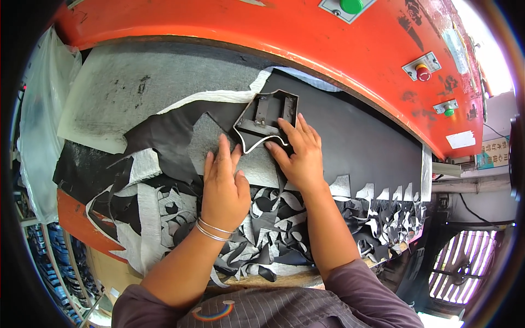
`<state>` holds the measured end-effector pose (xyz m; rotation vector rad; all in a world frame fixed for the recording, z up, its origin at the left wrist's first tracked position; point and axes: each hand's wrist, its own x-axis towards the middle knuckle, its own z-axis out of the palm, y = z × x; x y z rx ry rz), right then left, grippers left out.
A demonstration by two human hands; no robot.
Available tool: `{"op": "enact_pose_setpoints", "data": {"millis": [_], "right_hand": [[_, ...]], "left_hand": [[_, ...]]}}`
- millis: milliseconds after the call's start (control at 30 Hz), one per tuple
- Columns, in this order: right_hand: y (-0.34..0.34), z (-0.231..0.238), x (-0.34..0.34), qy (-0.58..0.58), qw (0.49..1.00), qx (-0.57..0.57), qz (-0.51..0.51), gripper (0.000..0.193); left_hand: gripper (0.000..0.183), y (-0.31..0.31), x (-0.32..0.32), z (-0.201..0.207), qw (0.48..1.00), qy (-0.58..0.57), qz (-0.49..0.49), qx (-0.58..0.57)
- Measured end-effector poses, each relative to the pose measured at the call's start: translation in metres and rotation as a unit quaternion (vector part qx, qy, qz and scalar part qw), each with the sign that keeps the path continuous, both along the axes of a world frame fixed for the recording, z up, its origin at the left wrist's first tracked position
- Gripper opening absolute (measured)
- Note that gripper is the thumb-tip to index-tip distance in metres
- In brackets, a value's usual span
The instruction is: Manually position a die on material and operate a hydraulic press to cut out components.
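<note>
A metal cutting die point(267, 130), an angular steel outline with crossbars inside, lies on a sheet of black leather-like material point(355, 139). My right hand point(301, 158) grips its right side, with fingers over the wall and the thumb at the lower edge. Just left of the die, my left hand point(225, 191) rests with fingers apart on a grey piece of material point(205, 145), which shows a pale fibrous underside. The left fingertips are close to the die's lower left edge; whether one touches it I cannot tell.
Black and white offcuts point(273, 224) pile along the near table edge. Beyond the sheet spans a red-orange machine beam point(229, 24) with a red button point(423, 72) and green buttons. A grey translucent board point(109, 104) lies at the left, beside a hanging plastic sheet point(46, 120). A fan point(464, 267) stands at the right.
</note>
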<state>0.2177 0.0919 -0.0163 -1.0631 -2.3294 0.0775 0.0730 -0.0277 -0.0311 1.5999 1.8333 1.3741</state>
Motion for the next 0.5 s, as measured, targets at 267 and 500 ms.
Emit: {"op": "enact_pose_setpoints", "data": {"millis": [267,500], "right_hand": [[-0.0052,0.0001,0.0018,-0.01,1.0,0.006,-0.004,0.048],[-0.0036,-0.0016,0.0028,-0.015,1.0,0.006,-0.013,0.047]], "left_hand": [[0.069,-0.0054,0.002,0.0071,1.0,-0.006,-0.002,-0.013],[0.069,-0.0015,0.0032,0.0032,1.0,0.011,0.004,-0.004]]}}
